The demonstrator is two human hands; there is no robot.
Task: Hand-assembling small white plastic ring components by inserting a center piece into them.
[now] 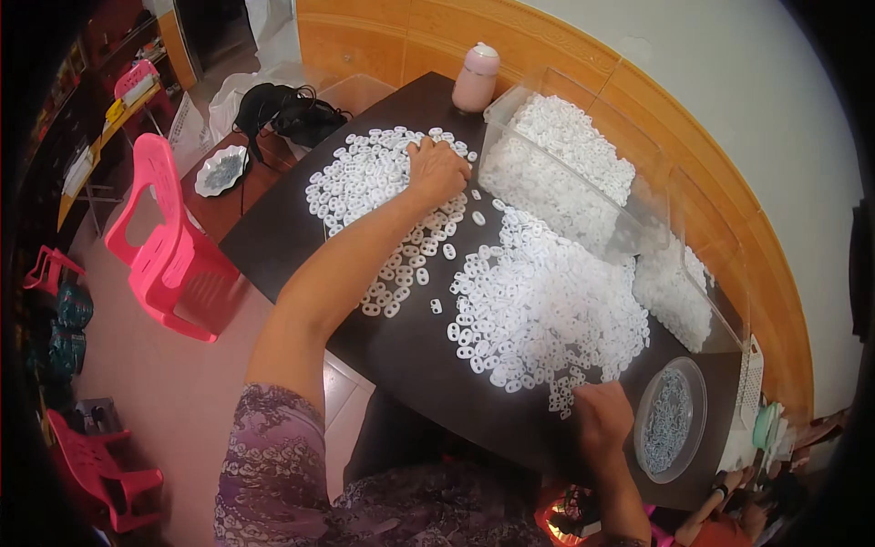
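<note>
My left hand [439,171] lies on the far side of a pile of small white oval pieces with two holes [369,178], its fingers spread among them. A second, taller pile of similar white pieces [556,292] sits to its right. My right hand [603,415] is at the near edge of this pile, fingers pinched together beside a small cluster of pieces [563,390]. What lies between those fingertips is hidden. A few single pieces [449,251] lie between the two piles on the dark table [383,351].
Clear plastic bins [556,150] full of white pieces line the wall side. A round clear tub [671,419] of small metallic-looking parts is at the right. A pink bottle [477,77] stands at the far edge. Pink chairs [169,242] are left; another person's arm [706,515] shows lower right.
</note>
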